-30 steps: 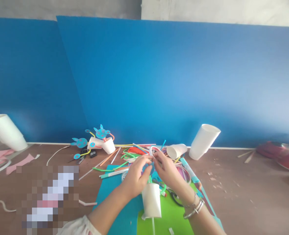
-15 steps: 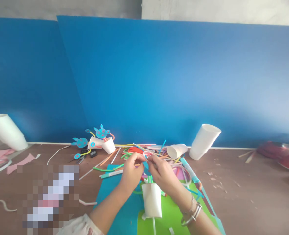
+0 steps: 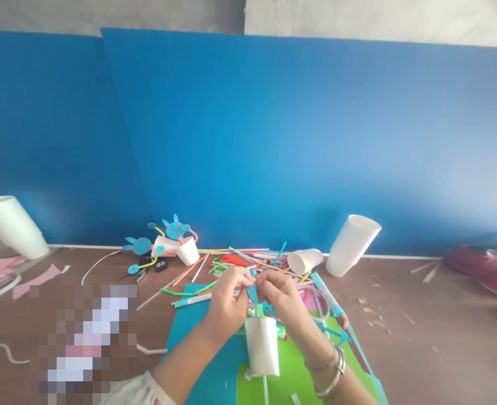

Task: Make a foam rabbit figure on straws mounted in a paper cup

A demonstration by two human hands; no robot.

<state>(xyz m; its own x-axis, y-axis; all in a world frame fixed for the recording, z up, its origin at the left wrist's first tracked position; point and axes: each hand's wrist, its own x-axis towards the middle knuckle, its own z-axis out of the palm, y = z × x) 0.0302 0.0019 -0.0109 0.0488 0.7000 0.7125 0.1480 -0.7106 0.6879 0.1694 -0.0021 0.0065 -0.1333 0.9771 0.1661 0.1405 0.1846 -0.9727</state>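
A blue paper cutout (image 3: 252, 293) is held up at the top of a green straw (image 3: 259, 310), above an upside-down white paper cup (image 3: 262, 347). My left hand (image 3: 228, 301) pinches the cutout from its left side. At its upper right edge, the thumb and fingers of my right hand (image 3: 283, 297) are closed together; the exact grip is partly hidden. A white straw (image 3: 266, 389) sticks out below the cup.
Behind my hands lies a pile of coloured straws (image 3: 231, 260). Blue rabbit-faced cup figures (image 3: 175, 229) are at the back left. A lying cup (image 3: 305, 261), a tall cup stack (image 3: 353, 246) and a glue-like tube (image 3: 328, 293) are on the right. Green paper (image 3: 301, 365) lies underneath.
My right hand has shifted slightly right, its fingers drawn back to the cutout's upper edge. The cutout now shows more narrowly between my hands. The cup has barely moved.
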